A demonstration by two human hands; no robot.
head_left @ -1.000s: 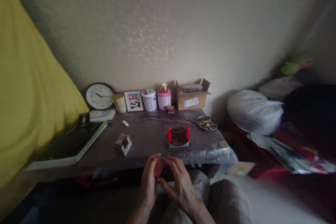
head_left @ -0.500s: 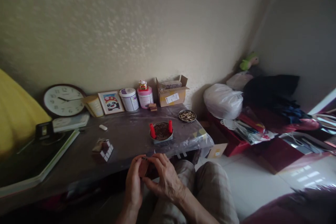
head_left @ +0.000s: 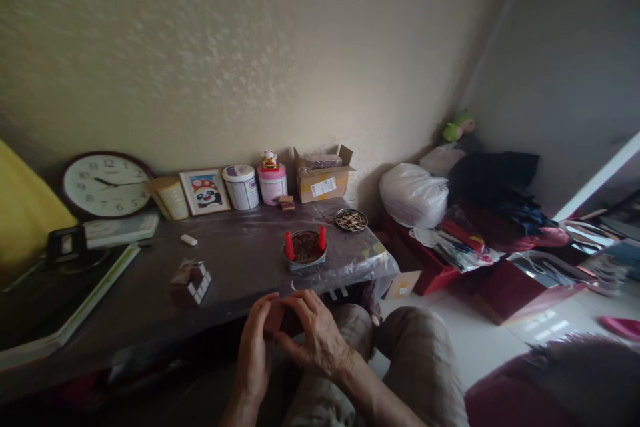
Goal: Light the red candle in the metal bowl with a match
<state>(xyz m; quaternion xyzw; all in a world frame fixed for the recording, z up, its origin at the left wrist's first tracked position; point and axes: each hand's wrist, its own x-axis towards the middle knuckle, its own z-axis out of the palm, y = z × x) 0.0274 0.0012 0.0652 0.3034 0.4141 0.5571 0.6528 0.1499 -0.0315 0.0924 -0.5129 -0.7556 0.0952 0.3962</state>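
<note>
Over my lap, just off the table's front edge, my left hand (head_left: 255, 347) and my right hand (head_left: 313, 333) hold a small reddish-brown box (head_left: 275, 317) between them. My left thumb and fingers press its left side. The curled right fingers and thumb close on its right side and cover much of it. What the box contains cannot be seen. Beyond my hands on the table stands a round pot (head_left: 306, 255) filled with dark grains, with two red sticks (head_left: 323, 237) upright at its rim. To the left lies a small brown piece with pale square tiles (head_left: 200, 285).
A dish of thin pale sticks (head_left: 351, 219) is near the table's right end. Along the wall stand a clock (head_left: 107, 183), a framed panda picture (head_left: 205, 191), two tins (head_left: 241, 188) and an open carton (head_left: 324, 185). Bags and a red box (head_left: 435, 277) are at right.
The view has shifted slightly, so the table items appear a little further left. The dark marks on the box's top edge no longer show; both hands keep hold of it.
</note>
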